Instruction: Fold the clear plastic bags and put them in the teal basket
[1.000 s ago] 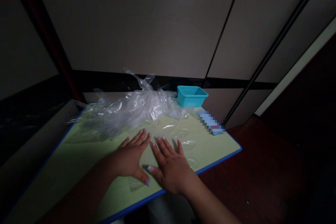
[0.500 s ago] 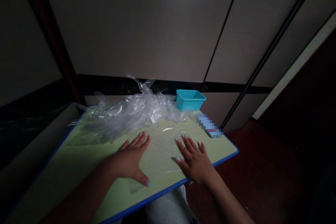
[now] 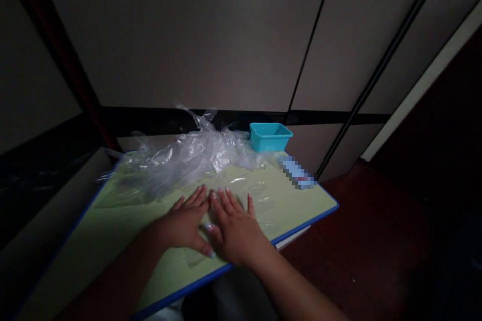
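Note:
Both my hands lie flat, fingers stretched out, on a clear plastic sheet [image 3: 259, 203] spread over a pale green table [image 3: 94, 241] with a blue edge. My left hand [image 3: 186, 225] presses the sheet near the table's middle. My right hand [image 3: 233, 228] lies right beside it, its thumb over the left thumb. Neither hand grips anything. A heap of crumpled clear plastic [image 3: 176, 160] lies just beyond the fingertips.
A small turquoise tub [image 3: 269, 136] stands at the table's far right corner. A blurred flat item [image 3: 296, 173] lies near the right edge. Grey wall panels rise behind; dark reddish floor lies to the right. A pale ledge [image 3: 48, 195] runs along the left side.
My right hand slid out to the right across the sheet, then came back beside my left hand. The left hand stayed in place.

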Tool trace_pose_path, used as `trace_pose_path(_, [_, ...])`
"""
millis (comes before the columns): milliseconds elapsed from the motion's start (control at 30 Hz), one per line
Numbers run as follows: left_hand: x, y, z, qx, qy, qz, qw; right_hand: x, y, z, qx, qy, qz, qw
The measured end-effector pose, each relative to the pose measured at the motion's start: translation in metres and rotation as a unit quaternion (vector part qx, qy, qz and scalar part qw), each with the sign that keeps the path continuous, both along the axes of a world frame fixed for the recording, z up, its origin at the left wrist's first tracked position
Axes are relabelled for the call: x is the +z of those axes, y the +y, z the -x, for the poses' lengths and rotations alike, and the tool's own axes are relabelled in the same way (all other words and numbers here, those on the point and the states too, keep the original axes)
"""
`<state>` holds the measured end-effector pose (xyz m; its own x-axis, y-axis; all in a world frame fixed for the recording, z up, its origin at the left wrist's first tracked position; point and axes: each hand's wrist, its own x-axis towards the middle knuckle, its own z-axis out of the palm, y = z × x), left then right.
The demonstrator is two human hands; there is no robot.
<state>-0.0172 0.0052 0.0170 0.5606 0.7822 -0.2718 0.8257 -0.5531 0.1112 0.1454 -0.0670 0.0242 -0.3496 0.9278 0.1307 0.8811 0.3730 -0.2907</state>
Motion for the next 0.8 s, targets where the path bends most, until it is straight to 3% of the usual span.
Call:
trace_pose_path(167, [0.003,0.000,0.000,0.005,0.031,0.012,0.999,-0.009,0.013,0.003,-0.006,0.005,0.043,0.999])
trace_pose_path(800, [0.001,0.002,0.000,0.008,0.020,0.014,1.000,-0.018,0.008,-0.087,-0.105,-0.077,0.049,0.990])
